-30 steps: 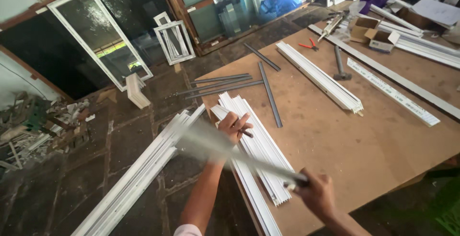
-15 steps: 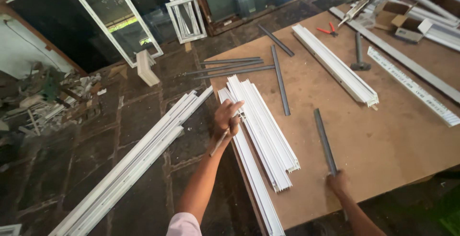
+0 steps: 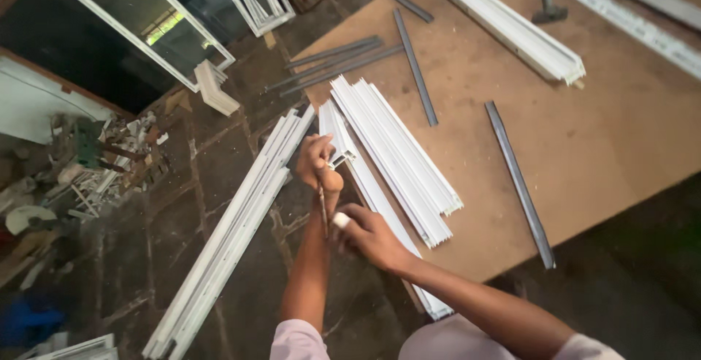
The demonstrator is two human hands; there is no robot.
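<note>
- At the near-left edge of the wooden table [image 3: 599,155], the left hand [image 3: 315,163] was closed around the end of a white profile strip [image 3: 365,185]; the hollow, squared end of the strip showed just beside the fingers.
- Its long axis ran diagonally, from up beyond the left fingers down toward the person's body, where its far end hung over the table edge.
- It looked flat, ribbed and glossy white, one of a loose stack of white strips [image 3: 398,155] lying parallel just right of the fingers; the number in the stack could not be told.
- The right hand [image 3: 371,234] sat just below the left, fingers curled on a small white piece [image 3: 341,220]; a thin dark rod [image 3: 322,210] stood between the two hands, and which hand held it could not be told.
- Right of the fingers, well apart, one grey bar [image 3: 520,181] lay alone on the table, pointing the same diagonal way.
- Beyond the fingers, one more grey bar [image 3: 415,66] lay beside three others [image 3: 336,60] fanned at the table's corner.
- Farther up lay one thick white channel section [image 3: 507,23].
- Left of the fingers, a bundle of long white strips [image 3: 234,236] lay on the dark stone floor [image 3: 146,258].
</note>
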